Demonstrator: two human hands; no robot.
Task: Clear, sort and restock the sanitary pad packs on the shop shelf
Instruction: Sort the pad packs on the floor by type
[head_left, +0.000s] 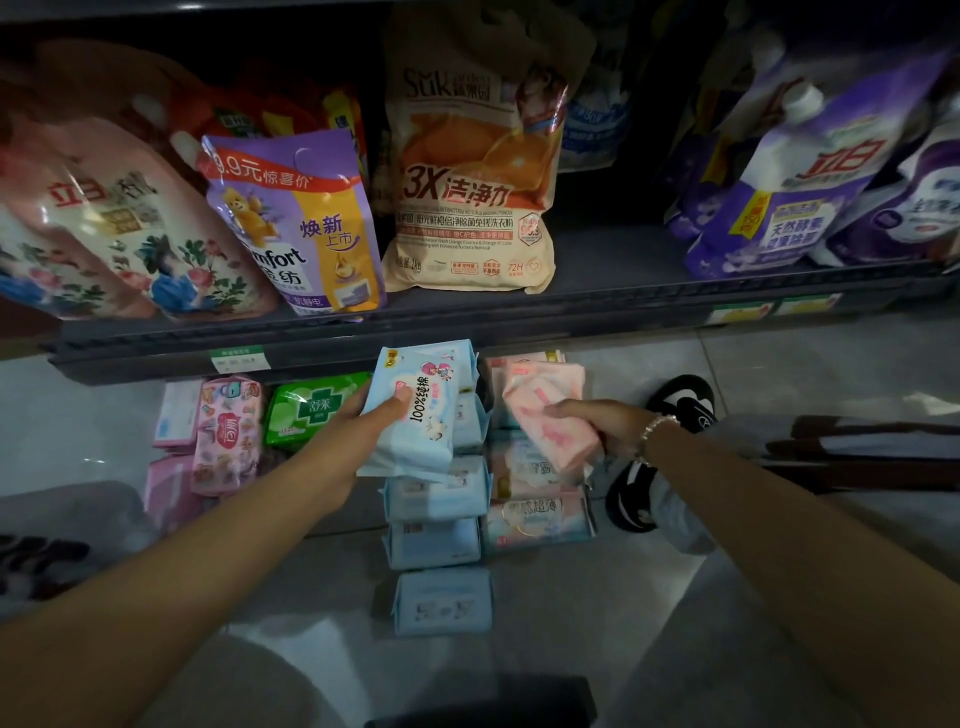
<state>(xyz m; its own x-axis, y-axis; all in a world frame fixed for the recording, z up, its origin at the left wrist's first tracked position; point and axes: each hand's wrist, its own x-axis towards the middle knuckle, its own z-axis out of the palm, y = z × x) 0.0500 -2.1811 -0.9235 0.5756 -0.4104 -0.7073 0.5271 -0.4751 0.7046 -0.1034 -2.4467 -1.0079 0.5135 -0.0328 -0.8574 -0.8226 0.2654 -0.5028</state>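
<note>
While both hands work below the dark shelf lip (311, 343), left hand (337, 436) has its grip closed on a pale-blue soft plastic pad pack w/ "100%" print (415, 415), thumb on the face, long axis running away from the person toward the shelf. It sits directly above the column of matching blue packs on the floor (436, 540), so left is nearer that column. Right hand (597, 421) pinches a pink crinkled pad pack (550, 415) over the pink/white stack (537, 514). Green pack (311, 408) lies just left.
</note>
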